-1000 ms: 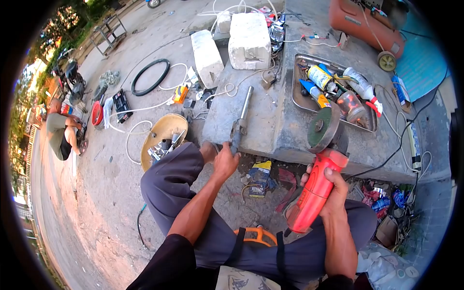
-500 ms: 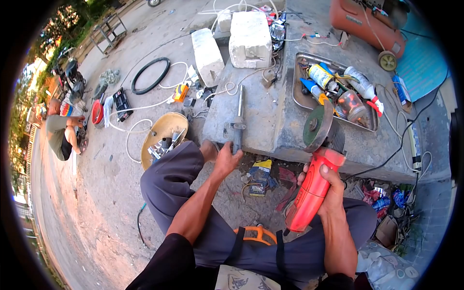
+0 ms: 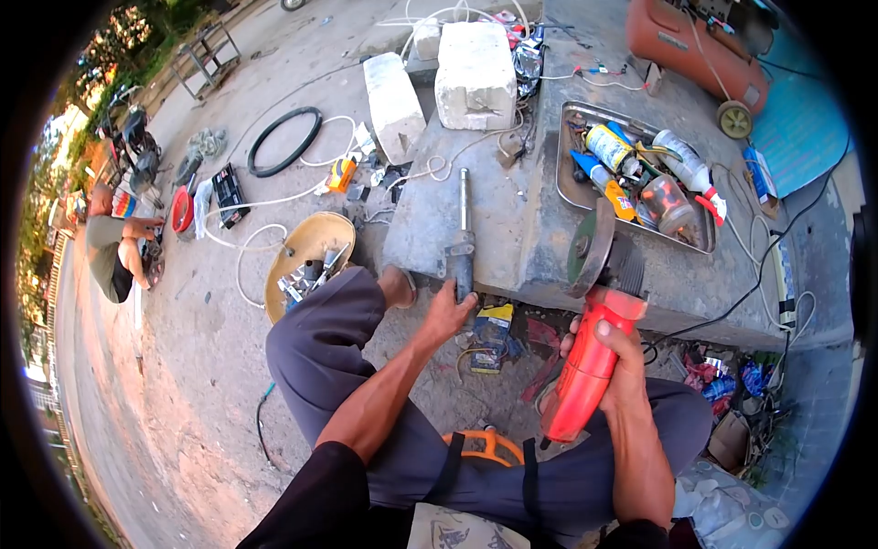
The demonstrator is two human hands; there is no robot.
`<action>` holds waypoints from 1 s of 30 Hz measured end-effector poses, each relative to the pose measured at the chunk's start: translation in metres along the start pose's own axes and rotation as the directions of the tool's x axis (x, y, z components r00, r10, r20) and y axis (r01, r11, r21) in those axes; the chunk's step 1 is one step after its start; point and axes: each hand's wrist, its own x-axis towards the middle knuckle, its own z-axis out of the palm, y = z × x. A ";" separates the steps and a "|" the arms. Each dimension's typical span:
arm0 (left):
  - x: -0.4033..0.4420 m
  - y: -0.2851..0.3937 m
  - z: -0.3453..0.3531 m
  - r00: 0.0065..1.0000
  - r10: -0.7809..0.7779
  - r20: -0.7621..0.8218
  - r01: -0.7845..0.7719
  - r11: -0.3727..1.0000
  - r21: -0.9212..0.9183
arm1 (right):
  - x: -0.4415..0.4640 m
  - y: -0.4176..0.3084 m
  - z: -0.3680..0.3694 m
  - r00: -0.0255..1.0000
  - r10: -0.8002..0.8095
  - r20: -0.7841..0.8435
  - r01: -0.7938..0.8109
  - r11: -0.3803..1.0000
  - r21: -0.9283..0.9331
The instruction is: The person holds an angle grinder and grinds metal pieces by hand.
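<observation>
My right hand is wrapped round the red body of an angle grinder. The grinder's dark disc and guard point up and away, over the edge of the concrete step. My left hand is closed on the lower end of a grey metal fork leg, which has a thin shiny rod and a side bracket. The leg rests on the concrete step, its rod pointing away from me. A gap separates the disc from the fork leg. Whether the disc is spinning cannot be told.
A metal tray of spray cans and bottles is behind the grinder. White blocks stand at the back, an orange compressor at the far right. A basin of metal parts sits by my left knee. Another person crouches far left.
My left hand has moved slightly right and towards me with the fork leg, which has turned a little. The grinder has shifted only slightly, its disc a bit lower.
</observation>
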 end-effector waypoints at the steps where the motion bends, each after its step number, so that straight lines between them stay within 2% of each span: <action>1: -0.002 0.003 0.001 1.000 0.011 0.009 -0.011 1.000 0.008 | 0.000 0.000 0.000 1.000 0.002 0.001 -0.002 1.000 -0.016; 5: -0.010 0.021 0.009 0.991 0.033 0.130 -0.030 0.999 -0.022 | -0.002 0.002 0.001 1.000 0.014 0.000 -0.014 0.996 -0.083; 9: -0.008 0.030 0.025 0.937 0.096 0.335 -0.078 0.995 -0.067 | -0.003 0.006 -0.001 1.000 0.027 0.004 -0.026 0.992 -0.124; 15: -0.004 0.015 0.049 0.943 0.084 0.322 0.001 0.966 -0.257 | -0.001 0.009 -0.002 0.998 0.060 -0.009 -0.060 0.994 -0.093; 18: -0.009 0.019 0.050 0.950 0.050 0.310 0.032 0.967 -0.253 | 0.000 0.010 -0.004 0.997 0.073 -0.018 -0.073 0.996 -0.055; 21: -0.007 0.013 0.051 0.948 0.061 0.313 -0.008 0.986 -0.169 | 0.002 0.011 -0.006 0.995 0.094 -0.025 -0.094 0.996 0.009; 24: -0.006 0.010 0.053 0.947 0.066 0.314 0.001 0.978 -0.206 | 0.003 0.012 -0.008 0.994 0.106 -0.034 -0.105 0.994 0.037; 30: -0.012 0.021 0.049 0.957 0.033 0.288 0.008 0.990 -0.139 | 0.006 0.016 -0.012 0.989 0.141 -0.053 -0.137 0.988 0.076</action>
